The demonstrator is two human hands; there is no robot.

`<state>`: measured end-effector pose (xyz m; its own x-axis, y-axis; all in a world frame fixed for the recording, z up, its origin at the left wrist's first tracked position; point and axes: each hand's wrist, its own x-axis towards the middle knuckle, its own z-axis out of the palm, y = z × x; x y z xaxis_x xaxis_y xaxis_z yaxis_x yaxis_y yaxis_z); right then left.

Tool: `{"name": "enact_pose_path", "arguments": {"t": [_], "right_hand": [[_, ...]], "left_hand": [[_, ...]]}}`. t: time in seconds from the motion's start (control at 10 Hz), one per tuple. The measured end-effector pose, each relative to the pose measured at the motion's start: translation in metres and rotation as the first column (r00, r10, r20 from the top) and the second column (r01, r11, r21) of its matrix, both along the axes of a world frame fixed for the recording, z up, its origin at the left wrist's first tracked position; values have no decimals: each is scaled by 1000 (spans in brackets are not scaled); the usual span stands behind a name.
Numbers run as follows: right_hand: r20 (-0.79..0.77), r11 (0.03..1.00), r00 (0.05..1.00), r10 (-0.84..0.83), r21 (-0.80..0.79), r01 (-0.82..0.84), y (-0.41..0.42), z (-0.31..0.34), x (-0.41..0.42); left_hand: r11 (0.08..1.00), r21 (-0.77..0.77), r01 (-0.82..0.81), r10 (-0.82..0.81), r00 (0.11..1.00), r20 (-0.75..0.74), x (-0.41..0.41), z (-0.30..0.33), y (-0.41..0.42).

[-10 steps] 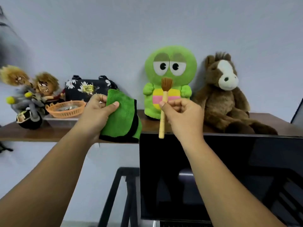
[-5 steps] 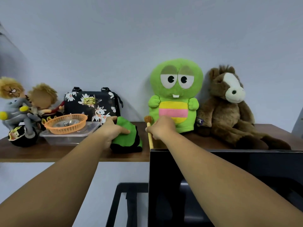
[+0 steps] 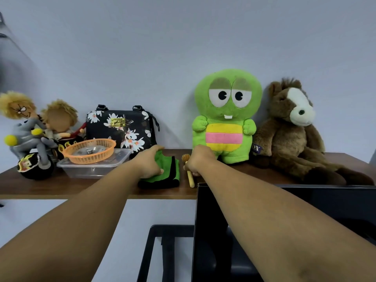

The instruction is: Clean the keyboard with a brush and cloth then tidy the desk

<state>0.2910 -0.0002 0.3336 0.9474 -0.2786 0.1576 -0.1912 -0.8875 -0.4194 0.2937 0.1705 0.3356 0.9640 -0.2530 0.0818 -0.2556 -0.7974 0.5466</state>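
Note:
A folded green cloth with black trim (image 3: 169,171) lies on the brown wooden shelf (image 3: 40,188). My left hand (image 3: 149,161) rests on top of it with the fingers curled over its far edge. Just to its right a small wooden brush (image 3: 189,169) lies on the shelf, bristles pointing to the wall. My right hand (image 3: 200,159) is closed around the brush's handle, in front of the green plush toy. The keyboard is not in view.
On the shelf from left to right stand two dolls on a toy motorbike (image 3: 30,137), an orange basket (image 3: 89,150) on a clear plastic box (image 3: 95,167), a floral black bag (image 3: 122,127), a green plush (image 3: 225,117) and a brown plush horse (image 3: 291,131). A black monitor (image 3: 305,220) rises below right.
Both hands came down from mid-air to the shelf, carrying cloth and brush with them. Cloth and brush now lie on the wood with the hands still on them.

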Motion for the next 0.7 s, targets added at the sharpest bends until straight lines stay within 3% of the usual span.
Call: {"name": "enact_pose_path", "arguments": {"t": [0.1,0.2,0.3,0.5,0.7], "right_hand": [[-4,995,1000,15,-94,-15,0,5,-7],[-36,982,998,50,-183,-56,-1,9,-13],[-44,985,996,79,-148,-85,-1,8,-13],[59,993,998,36,111,-43,1,3,-9],[88,992,995,44,117,-54,-10,22,-28]], "left_hand": [[991,128,-27,7,989,150,2,-3,2],[969,242,-51,5,982,187,0,-8,0],[953,304,-4,-24,996,87,-2,-14,-5],[905,420,67,-83,996,21,-12,-20,-2],[899,437,32,-65,996,62,-20,-13,-9]]}}
